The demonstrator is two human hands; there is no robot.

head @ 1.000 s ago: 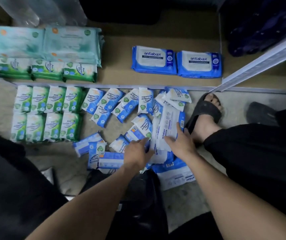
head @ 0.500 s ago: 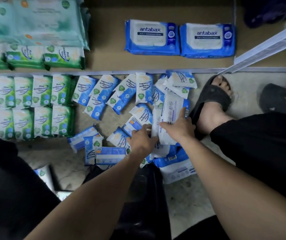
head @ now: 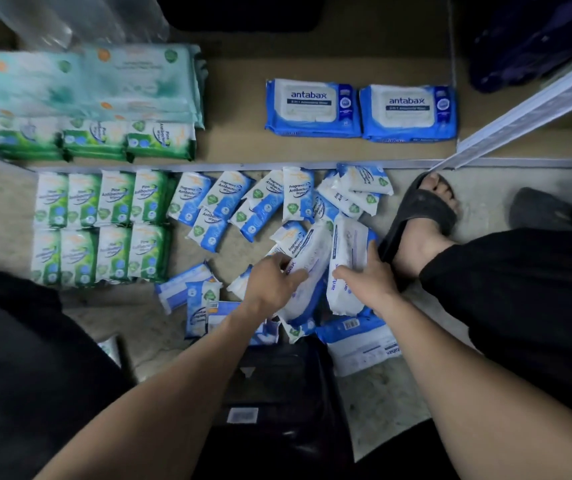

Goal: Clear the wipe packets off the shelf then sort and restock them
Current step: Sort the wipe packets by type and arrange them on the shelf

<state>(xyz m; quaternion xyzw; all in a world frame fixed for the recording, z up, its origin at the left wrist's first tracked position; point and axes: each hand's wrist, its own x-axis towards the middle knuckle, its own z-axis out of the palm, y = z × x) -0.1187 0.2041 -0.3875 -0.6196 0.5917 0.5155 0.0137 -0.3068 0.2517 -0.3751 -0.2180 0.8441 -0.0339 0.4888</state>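
Note:
A heap of blue and white wipe packets (head: 229, 199) lies on the floor in front of the brown shelf (head: 236, 147). My left hand (head: 272, 282) grips one large blue antabax pack (head: 307, 271), tilted up off the heap. My right hand (head: 369, 280) grips a second large antabax pack (head: 347, 261) beside it, fingers curled round its right edge. Two more antabax packs (head: 312, 109) (head: 409, 112) lie flat on the shelf. Green pine wipe packets (head: 101, 226) stand in two neat rows on the floor at the left.
Green packs (head: 94, 138) and pale teal packs (head: 87, 81) sit on the shelf's left part. A sandalled foot (head: 419, 220) rests just right of my right hand. A white shelf rail (head: 534, 112) slants in from the right. A dark bag (head: 270, 382) lies below the heap.
Both hands have closed on the two large antabax packs and pulled them apart, each one lifted out of the heap. The view has tilted back up toward the shelf.

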